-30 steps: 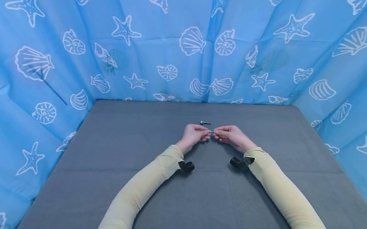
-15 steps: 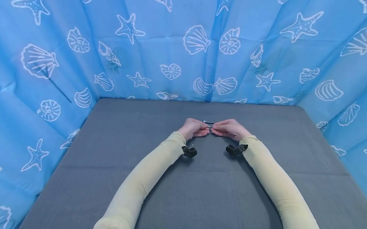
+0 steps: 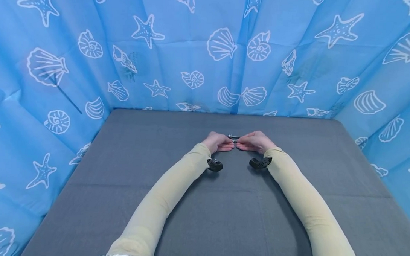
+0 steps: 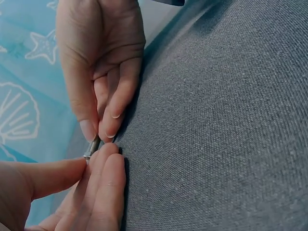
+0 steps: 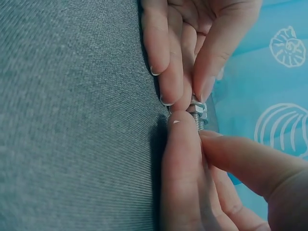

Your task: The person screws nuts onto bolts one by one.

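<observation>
One grey counter [image 3: 126,206] carries two hands meeting near the middle of its far edge, low over the cloth, likely to steady the fine work. The left hand [image 3: 220,141] pinches a nut [image 5: 197,108] and the right hand [image 3: 255,141] pinches the threaded bolt [image 5: 199,121] it sits on. A second bolt [image 3: 233,136] lies loose just behind the fingertips: two bolts, one nut.

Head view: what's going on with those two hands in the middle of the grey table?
A person has both hands together over the grey table. The left hand and the right hand each pinch an end of a small threaded bolt with a nut on it, fingertips almost meeting. A second bolt lies on the table just beyond the fingers. Blue sheets printed with shells and starfish wall in the table on three sides.
</observation>
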Motion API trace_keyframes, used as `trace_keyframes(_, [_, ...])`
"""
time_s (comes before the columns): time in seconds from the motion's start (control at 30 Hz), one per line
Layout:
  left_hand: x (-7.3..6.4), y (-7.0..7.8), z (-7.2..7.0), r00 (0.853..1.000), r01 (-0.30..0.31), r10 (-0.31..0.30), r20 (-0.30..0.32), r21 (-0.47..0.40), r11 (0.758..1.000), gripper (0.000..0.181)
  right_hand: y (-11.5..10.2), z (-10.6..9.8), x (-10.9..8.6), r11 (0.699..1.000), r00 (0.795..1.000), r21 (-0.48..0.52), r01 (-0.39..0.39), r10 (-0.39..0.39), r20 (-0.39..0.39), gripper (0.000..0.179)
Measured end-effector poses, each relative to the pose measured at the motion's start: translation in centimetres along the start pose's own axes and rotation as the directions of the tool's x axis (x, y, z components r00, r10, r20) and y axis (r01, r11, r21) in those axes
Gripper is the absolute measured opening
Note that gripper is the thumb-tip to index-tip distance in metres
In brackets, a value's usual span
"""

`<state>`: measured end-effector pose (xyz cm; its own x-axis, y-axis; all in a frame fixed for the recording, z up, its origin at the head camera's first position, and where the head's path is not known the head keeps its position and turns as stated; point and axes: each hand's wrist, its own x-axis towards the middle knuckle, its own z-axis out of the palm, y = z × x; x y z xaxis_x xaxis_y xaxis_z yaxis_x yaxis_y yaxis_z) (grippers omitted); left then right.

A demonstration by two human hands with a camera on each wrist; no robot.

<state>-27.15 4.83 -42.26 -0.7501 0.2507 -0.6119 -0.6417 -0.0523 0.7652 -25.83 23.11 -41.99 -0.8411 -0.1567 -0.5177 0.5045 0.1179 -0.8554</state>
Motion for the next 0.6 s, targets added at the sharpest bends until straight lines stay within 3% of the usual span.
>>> trace_keyframes(0.37, [-0.25,-0.23,-0.26,1.000,0.001,-0.001,0.000,0.004,1.000,0.008,0.29,0.41,0.45,0.999,0.999,-0.042,-0.011,0.009,-0.038,0.031])
trace_keyframes(0.6, [-0.70,-0.24,-0.55,1.000,-0.029,0.029,0.009,0.001,1.000,0.016,0.34,0.34,0.15,0.998,0.998,-0.061,0.016,-0.019,-0.053,0.033])
